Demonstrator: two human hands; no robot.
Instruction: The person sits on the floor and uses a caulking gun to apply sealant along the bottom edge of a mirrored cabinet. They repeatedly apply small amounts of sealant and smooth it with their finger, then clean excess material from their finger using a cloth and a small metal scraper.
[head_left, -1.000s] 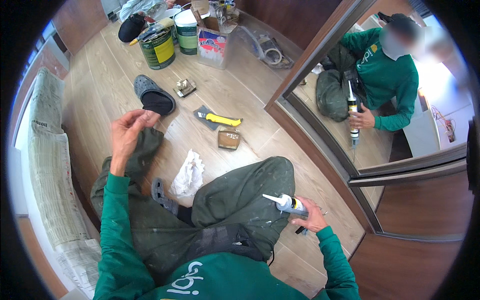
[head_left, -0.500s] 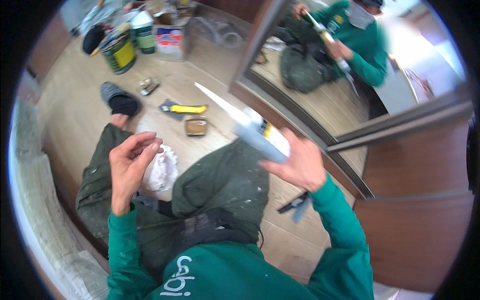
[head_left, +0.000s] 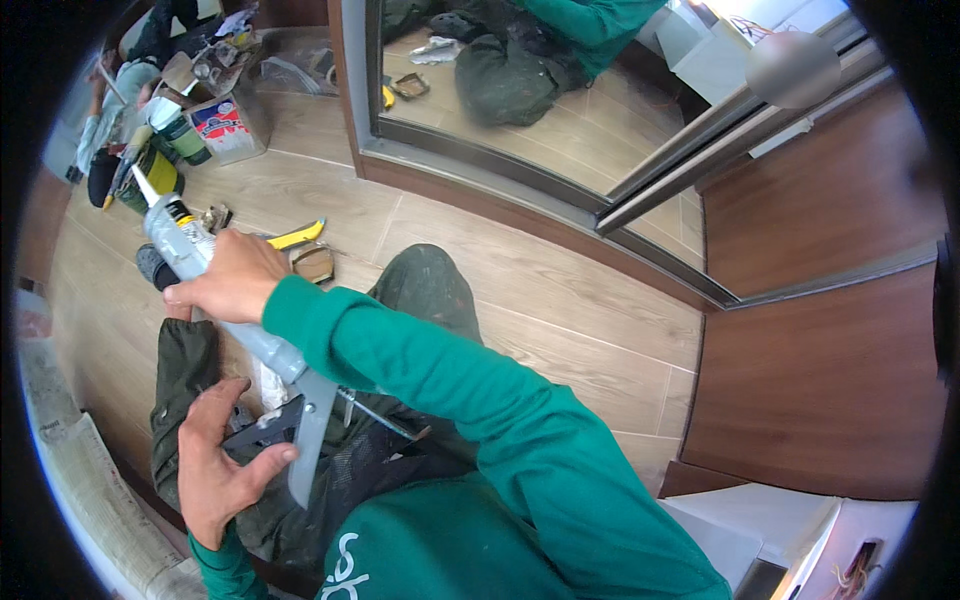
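Note:
My right hand (head_left: 232,268) is wrapped round the grey barrel of a caulking gun (head_left: 262,343). The gun lies slantwise across my front, its white nozzle (head_left: 144,186) pointing to the far left. In the barrel sits a sealant cartridge with a yellow, black and white label. Beside the gun's grey handle (head_left: 311,440) and black trigger (head_left: 264,428), my left hand (head_left: 213,462) is open, thumb and fingers spread around them. The thumb tip is at the handle's edge; whether it touches is unclear. A thin rod with a bent end (head_left: 385,415) sticks out behind the gun.
Beyond the gun lie a yellow-handled scraper (head_left: 298,236) and a small brown block-like thing (head_left: 314,264). A white rag (head_left: 270,385) lies under the gun. A bucket (head_left: 165,180) and a box (head_left: 228,130) stand far left, near another person (head_left: 133,80). A mirrored sliding door (head_left: 480,155) runs along the right.
The right hand has swung the caulking gun from the right across to the left, its forearm now crossing my front. The left hand has come down beside the handle and spread. The view has turned right.

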